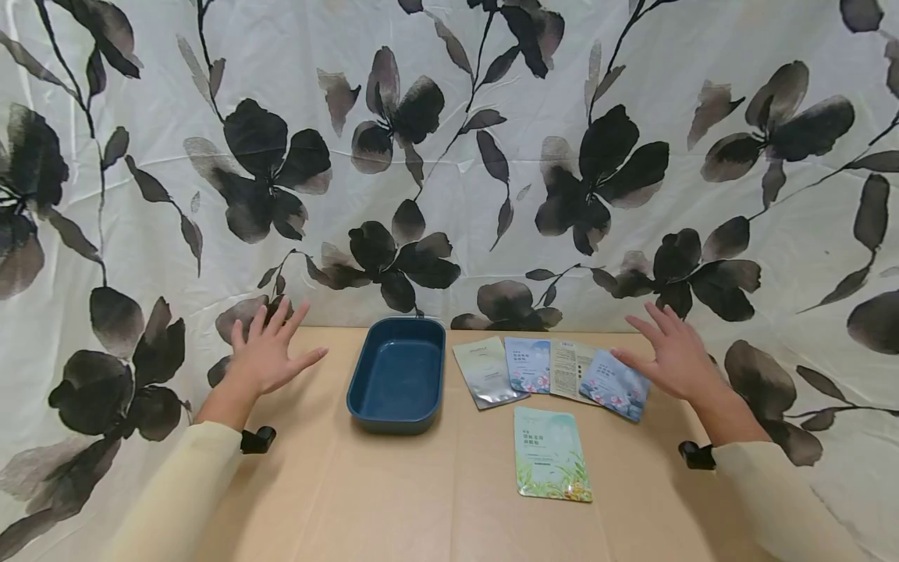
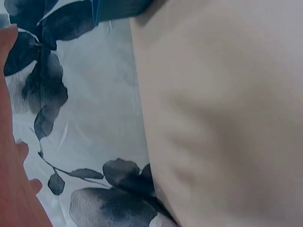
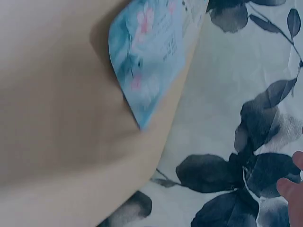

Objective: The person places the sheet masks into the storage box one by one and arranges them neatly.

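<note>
My left hand point(image 1: 265, 355) hovers with spread fingers left of a deep blue rectangular dish point(image 1: 400, 371); it holds nothing. My right hand point(image 1: 677, 357) is also spread and bare, raised beside a blue flowered sachet point(image 1: 615, 385) at the right end of a row. In the right wrist view that sachet point(image 3: 149, 56) lies apart from my fingers point(image 3: 291, 189). The row also has a silvery pale-green sachet point(image 1: 486, 371), another blue sachet point(image 1: 528, 364) and a beige one with printed text point(image 1: 570, 368), partly overlapping. Nearer me lies a light-green sachet point(image 1: 551, 457) with a grass print.
Everything lies on a light wood-coloured table point(image 1: 393, 499). A white cloth with dark flowers point(image 1: 506, 187) hangs behind the table's back edge and shows at both sides. The dish stands left of the sachets, close to the back edge.
</note>
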{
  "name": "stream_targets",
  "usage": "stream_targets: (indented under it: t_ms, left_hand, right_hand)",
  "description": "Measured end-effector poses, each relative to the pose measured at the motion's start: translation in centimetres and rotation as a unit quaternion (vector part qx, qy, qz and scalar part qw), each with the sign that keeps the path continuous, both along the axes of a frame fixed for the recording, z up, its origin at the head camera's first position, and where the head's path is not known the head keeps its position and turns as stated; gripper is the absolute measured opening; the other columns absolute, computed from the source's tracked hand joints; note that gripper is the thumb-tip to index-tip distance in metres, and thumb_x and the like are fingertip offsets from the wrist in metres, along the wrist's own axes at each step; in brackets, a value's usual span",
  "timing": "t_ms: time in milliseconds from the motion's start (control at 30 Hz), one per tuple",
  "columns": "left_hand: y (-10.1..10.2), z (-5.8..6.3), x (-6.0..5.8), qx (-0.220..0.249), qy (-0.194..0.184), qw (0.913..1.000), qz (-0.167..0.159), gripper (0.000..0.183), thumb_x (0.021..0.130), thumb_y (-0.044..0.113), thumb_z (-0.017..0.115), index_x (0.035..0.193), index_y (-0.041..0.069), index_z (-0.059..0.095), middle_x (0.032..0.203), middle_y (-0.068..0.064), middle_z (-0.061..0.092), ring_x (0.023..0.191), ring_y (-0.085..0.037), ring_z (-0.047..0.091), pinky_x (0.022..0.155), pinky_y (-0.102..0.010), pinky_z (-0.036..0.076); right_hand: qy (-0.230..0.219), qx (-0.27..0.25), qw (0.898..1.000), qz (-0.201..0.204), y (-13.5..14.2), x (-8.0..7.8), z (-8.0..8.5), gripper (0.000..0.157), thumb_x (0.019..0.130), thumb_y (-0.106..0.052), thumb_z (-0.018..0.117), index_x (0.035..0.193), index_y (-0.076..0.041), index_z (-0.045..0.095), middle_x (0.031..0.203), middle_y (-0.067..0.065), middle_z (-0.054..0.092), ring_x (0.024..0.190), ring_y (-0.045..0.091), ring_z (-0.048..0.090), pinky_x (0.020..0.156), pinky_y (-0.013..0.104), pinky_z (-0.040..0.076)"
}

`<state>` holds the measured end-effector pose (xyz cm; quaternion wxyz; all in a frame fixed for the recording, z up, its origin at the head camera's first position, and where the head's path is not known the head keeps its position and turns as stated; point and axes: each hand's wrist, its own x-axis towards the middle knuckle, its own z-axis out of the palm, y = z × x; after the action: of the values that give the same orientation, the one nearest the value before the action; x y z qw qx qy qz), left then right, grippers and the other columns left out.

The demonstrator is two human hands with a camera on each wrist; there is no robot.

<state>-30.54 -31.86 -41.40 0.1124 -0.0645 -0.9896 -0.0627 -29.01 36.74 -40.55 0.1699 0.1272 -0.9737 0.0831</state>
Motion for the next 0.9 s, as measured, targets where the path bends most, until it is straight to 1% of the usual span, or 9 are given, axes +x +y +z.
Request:
stream_targets:
  t_ms: [133, 300, 467, 567, 733, 900]
  left_hand:
    - [0.8, -0.7, 0.3, 0.015, 0.000, 0.9999, -0.006, 0.100, 0.089, 0.081, 0.049, 0.166, 0.032, 0.008, 0.174, -0.013, 0.005, 0.154, -0.054, 0.004, 0.114, -0.079, -0.006]
    - [1.8, -1.6, 0.8, 0.030, 0.019, 0.9993, -0.013, 0.098, 0.090, 0.076, 0.053, 0.166, 0.032, 0.011, 0.173, -0.014, 0.008, 0.154, -0.054, 0.007, 0.115, -0.079, -0.002]
    - [2.9, -2.5, 1.7, 0.053, 0.026, 0.9981, -0.016, 0.096, 0.091, 0.072, 0.055, 0.166, 0.031, 0.011, 0.173, -0.013, 0.006, 0.154, -0.053, 0.007, 0.114, -0.079, 0.001]
    - [3.4, -3.3, 2.0, 0.067, 0.023, 0.9973, -0.016, 0.095, 0.092, 0.070, 0.055, 0.166, 0.029, 0.013, 0.173, -0.014, 0.007, 0.154, -0.053, 0.008, 0.114, -0.079, 0.003]
    - [4.3, -4.4, 2.6, 0.100, 0.024, 0.9945, -0.022, 0.092, 0.093, 0.064, 0.059, 0.165, 0.025, 0.018, 0.171, -0.019, 0.014, 0.151, -0.056, 0.014, 0.113, -0.079, 0.009]
    - [5.2, -5.3, 3.2, 0.158, 0.022, 0.9868, -0.030, 0.089, 0.094, 0.057, 0.063, 0.165, 0.023, 0.020, 0.168, -0.023, 0.021, 0.150, -0.056, 0.020, 0.112, -0.078, 0.013]
  right_hand:
    - [0.016, -0.014, 0.999, 0.026, -0.6, 0.2, -0.8, 0.077, 0.090, -0.058, 0.068, 0.147, -0.008, 0.052, 0.162, 0.029, 0.032, 0.149, 0.055, 0.024, 0.109, 0.080, 0.022]
    - [0.031, -0.038, 0.997, 0.052, -1.6, 0.6, -2.1, 0.072, 0.088, -0.053, 0.072, 0.144, -0.010, 0.056, 0.160, 0.026, 0.036, 0.144, 0.054, 0.033, 0.109, 0.077, 0.028]
    - [0.035, -0.084, 0.993, 0.069, -2.7, 1.1, -3.7, 0.070, 0.085, -0.046, 0.078, 0.143, -0.011, 0.058, 0.159, 0.024, 0.038, 0.143, 0.052, 0.036, 0.108, 0.074, 0.032]
    - [0.028, -0.110, 0.991, 0.072, -3.6, 1.5, -4.5, 0.072, 0.084, -0.045, 0.080, 0.144, -0.012, 0.058, 0.160, 0.022, 0.037, 0.143, 0.050, 0.036, 0.107, 0.075, 0.033]
    - [0.003, -0.151, 0.986, 0.072, -5.1, 2.2, -5.7, 0.071, 0.085, -0.044, 0.080, 0.146, -0.015, 0.056, 0.163, 0.019, 0.035, 0.146, 0.048, 0.033, 0.106, 0.077, 0.032]
    - [-0.024, -0.182, 0.981, 0.066, -6.3, 2.5, -6.8, 0.070, 0.088, -0.044, 0.079, 0.147, -0.015, 0.055, 0.162, 0.017, 0.036, 0.146, 0.048, 0.034, 0.107, 0.076, 0.033]
